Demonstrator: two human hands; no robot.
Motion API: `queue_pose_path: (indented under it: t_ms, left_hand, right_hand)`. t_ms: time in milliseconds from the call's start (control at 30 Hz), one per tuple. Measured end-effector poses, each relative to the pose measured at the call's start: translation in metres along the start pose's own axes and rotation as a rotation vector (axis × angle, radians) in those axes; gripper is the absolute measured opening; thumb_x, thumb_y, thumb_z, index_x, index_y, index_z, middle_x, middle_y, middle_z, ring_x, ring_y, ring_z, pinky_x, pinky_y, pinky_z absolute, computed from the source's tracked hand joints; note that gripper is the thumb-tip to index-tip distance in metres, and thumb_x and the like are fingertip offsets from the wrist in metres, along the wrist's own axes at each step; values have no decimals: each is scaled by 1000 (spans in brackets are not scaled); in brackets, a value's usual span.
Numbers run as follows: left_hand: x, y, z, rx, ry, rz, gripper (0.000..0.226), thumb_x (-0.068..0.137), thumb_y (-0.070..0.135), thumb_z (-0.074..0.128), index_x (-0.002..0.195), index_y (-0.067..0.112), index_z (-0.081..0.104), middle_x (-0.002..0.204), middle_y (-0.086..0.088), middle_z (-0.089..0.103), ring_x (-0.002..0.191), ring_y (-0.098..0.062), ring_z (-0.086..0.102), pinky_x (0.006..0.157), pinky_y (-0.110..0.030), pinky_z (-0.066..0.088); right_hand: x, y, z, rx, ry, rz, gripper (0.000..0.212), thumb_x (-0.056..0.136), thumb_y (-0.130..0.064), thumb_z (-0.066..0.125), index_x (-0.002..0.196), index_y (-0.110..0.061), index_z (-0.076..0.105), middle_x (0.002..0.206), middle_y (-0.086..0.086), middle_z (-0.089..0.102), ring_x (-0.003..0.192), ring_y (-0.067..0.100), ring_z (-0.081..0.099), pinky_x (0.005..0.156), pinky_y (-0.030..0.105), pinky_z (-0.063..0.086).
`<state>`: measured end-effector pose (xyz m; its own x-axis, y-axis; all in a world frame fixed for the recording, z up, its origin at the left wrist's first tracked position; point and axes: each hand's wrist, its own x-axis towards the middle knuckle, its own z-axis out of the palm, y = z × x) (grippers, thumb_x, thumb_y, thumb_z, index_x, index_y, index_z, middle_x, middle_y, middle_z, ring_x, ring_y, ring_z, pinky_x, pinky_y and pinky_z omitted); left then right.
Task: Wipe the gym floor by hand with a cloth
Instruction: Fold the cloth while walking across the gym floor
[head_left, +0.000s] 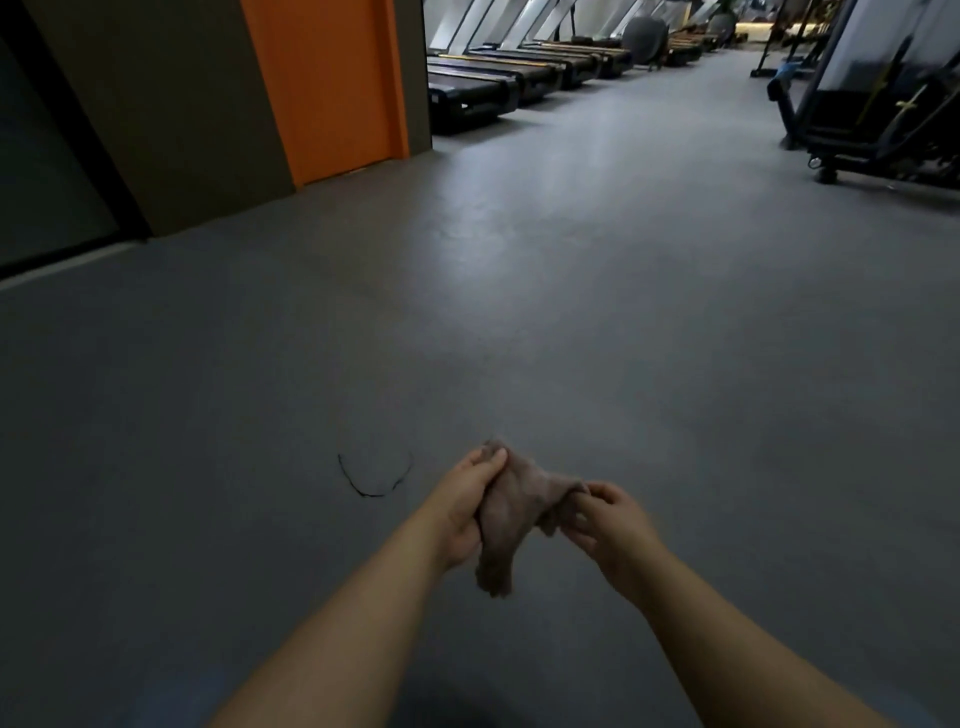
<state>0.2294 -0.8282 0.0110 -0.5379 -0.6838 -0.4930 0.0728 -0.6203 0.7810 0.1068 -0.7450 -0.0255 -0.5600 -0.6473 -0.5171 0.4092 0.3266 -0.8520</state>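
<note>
A crumpled grey-brown cloth (511, 512) hangs between my two hands above the grey gym floor (571, 322). My left hand (465, 506) grips its left side, with fingers wrapped over the top corner. On the other side, my right hand (605, 522) pinches the cloth's right edge with its fingertips. One loose end of the cloth dangles down below my left hand. Both forearms reach in from the bottom of the view.
A thin dark curved strand (371, 480) lies on the floor to the left of my hands. An orange wall panel (327, 83) stands at the far left. A row of treadmills (498, 78) lines the back, and a black exercise machine (878, 119) stands at the far right.
</note>
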Motion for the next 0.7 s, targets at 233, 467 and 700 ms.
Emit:
queue_pose_path:
  t_ms: [233, 467, 700]
  left_hand:
    - [-28, -16, -2, 259, 107, 60, 21, 104, 14, 33, 116, 4, 47, 108, -19, 58, 86, -22, 58, 77, -32, 48]
    - [-39, -30, 1, 499, 247, 110, 19, 102, 22, 38, 109, 9, 49, 121, -18, 55, 108, -31, 56, 91, -42, 48]
    - [-30, -34, -9, 535, 404, 162, 35, 101, 26, 41, 127, 4, 47, 129, -14, 52, 114, -31, 53, 98, -46, 46]
  right_hand:
    - [-36, 15, 9, 70, -108, 101, 8, 99, -11, 45, 107, -12, 45, 88, 9, 61, 77, 23, 59, 83, 41, 43]
    - [-56, 15, -26, 25, -71, 26, 10, 96, -5, 44, 93, -12, 51, 80, 12, 59, 71, 23, 57, 72, 36, 45]
    - [-39, 13, -16, 135, -29, -11, 13, 95, -4, 50, 95, -10, 61, 79, 12, 60, 68, 22, 55, 59, 28, 48]
